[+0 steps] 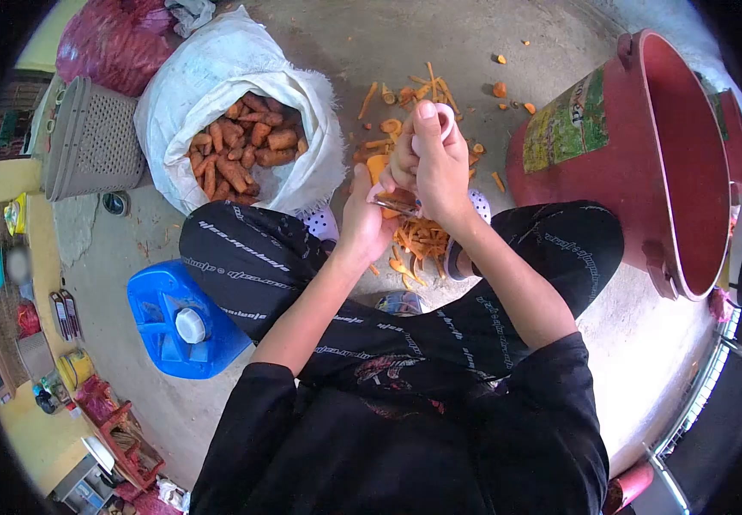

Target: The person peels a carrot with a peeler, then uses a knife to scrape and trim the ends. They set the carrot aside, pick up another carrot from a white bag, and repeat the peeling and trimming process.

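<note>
My left hand [366, 216] is closed round a peeled carrot [377, 169], whose bright orange end shows above the fingers. In my right hand [441, 176] is a peeler with a pale pink handle [446, 122], the thumb lying along it. Its metal blade [397, 205] is right at the carrot, between the two hands. Below them on the floor lies a heap of orange peelings [422, 239], partly hidden by my hands. A white woven sack [208, 64], rolled open to the left, holds many unpeeled carrots [251, 142].
A large red bucket [590, 172] stands by my right knee. On the left are a blue jerrycan [174, 322], a grey perforated basket [101, 142] and a red mesh sack [114, 43]. Carrot scraps [500, 89] dot the concrete floor ahead.
</note>
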Demonstrator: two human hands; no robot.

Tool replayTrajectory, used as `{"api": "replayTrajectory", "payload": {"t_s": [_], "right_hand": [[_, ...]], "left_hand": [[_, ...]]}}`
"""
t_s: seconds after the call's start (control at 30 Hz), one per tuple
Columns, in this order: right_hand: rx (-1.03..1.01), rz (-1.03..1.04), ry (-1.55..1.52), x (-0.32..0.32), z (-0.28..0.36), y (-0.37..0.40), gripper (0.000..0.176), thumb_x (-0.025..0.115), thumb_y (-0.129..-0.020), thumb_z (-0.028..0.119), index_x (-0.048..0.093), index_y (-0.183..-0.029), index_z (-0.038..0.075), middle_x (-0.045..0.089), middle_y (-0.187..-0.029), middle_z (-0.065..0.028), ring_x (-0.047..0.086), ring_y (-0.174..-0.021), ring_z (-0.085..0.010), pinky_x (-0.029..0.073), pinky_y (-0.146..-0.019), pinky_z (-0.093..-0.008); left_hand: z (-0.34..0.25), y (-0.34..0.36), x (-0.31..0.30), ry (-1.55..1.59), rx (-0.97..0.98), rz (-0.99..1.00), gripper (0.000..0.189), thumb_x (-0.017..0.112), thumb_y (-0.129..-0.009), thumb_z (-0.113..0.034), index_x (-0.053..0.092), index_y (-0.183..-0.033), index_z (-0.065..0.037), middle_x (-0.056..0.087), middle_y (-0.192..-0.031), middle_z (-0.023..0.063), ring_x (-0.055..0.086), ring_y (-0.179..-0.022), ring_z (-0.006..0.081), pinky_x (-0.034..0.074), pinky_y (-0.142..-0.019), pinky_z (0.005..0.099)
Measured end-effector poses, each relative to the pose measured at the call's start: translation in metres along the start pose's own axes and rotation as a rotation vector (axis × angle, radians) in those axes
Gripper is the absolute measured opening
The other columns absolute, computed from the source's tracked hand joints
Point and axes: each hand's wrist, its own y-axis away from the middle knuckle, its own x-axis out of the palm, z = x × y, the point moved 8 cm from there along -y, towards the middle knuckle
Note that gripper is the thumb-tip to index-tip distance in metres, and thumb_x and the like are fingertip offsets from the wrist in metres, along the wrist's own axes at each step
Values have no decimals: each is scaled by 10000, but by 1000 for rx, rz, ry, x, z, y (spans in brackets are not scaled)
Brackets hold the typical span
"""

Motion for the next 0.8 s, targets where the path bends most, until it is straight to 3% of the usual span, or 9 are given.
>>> {"api": "replayTrajectory", "payload": {"t_s": [0.07, 0.17, 0.37, 0.47, 0.57, 0.6, 0.67, 0.77, 0.8], "right_hand": [[8, -14, -2, -2, 1, -2, 344, 473, -970, 383, 424, -845, 66, 354, -512, 0, 315, -378, -86, 316, -354, -267], [37, -30, -34, -4, 2, -5, 341, 471, -970, 383, 418, -847, 69, 341, -498, 0, 307, -370, -90, 342, -355, -277], [177, -52, -34, -13, -10, -17, 315, 472, -967, 363, 403, -851, 78, 335, -507, 1, 305, -365, -96, 362, -360, -291], [255, -25, -106, -12, -12, -20, 292, 484, -958, 340, 400, -851, 81, 332, -537, 7, 309, -371, -102, 380, -370, -301], [163, -154, 75, -22, -2, -33, 295, 467, -961, 377, 402, -856, 108, 277, -529, 33, 284, -385, -80, 371, -385, -292], [184, -131, -36, -34, -7, -45, 275, 472, -958, 362, 416, -867, 109, 301, -527, 28, 326, -380, -87, 383, -375, -293], [207, -119, 106, -40, -24, -50, 269, 475, -957, 351, 422, -871, 102, 330, -530, 24, 345, -381, -87, 389, -372, -293], [111, -158, 354, -74, -39, -68, 299, 490, -951, 362, 429, -864, 82, 408, -543, -7, 408, -387, -114, 415, -387, -320], [49, -201, 468, -79, -31, -70, 325, 495, -946, 381, 436, -855, 75, 426, -547, -23, 428, -389, -135, 424, -400, -336]], "left_hand": [[1, 1, 4, -24, -5, 19, 399, 241, -998, -485, 452, -833, -189, 574, -970, 28, 563, -921, 183, 453, -805, 384], [-1, -5, -4, -123, 70, 103, 406, 206, -1004, -477, 464, -909, -178, 581, -969, 53, 580, -911, 192, 471, -786, 381], [0, -1, -2, -170, 92, 15, 379, 226, -1010, -443, 472, -1017, -155, 587, -938, 62, 606, -840, 191, 505, -685, 343], [-12, 1, 10, -265, 139, 57, 384, 252, -1009, -438, 476, -1043, -128, 591, -919, 66, 613, -818, 183, 509, -665, 321], [7, -11, -19, -400, 156, 71, 467, 249, -1000, -471, 483, -1102, -80, 598, -921, 82, 618, -810, 178, 514, -648, 310], [9, -6, -16, -464, 131, 91, 498, 243, -997, -482, 483, -1117, -62, 599, -921, 85, 619, -807, 178, 515, -647, 310], [10, 9, 0, -597, 75, 135, 561, 231, -992, -504, 483, -1148, -28, 601, -921, 91, 620, -802, 178, 517, -645, 309], [0, 18, 30, -450, 56, 224, 627, 192, -981, -543, 486, -1169, -21, 600, -934, 99, 621, -795, 188, 520, -658, 315], [-1, 17, 26, -349, 25, 255, 571, 272, -982, -521, 486, -1164, -24, 590, -948, 102, 621, -816, 205, 528, -685, 340]]}}
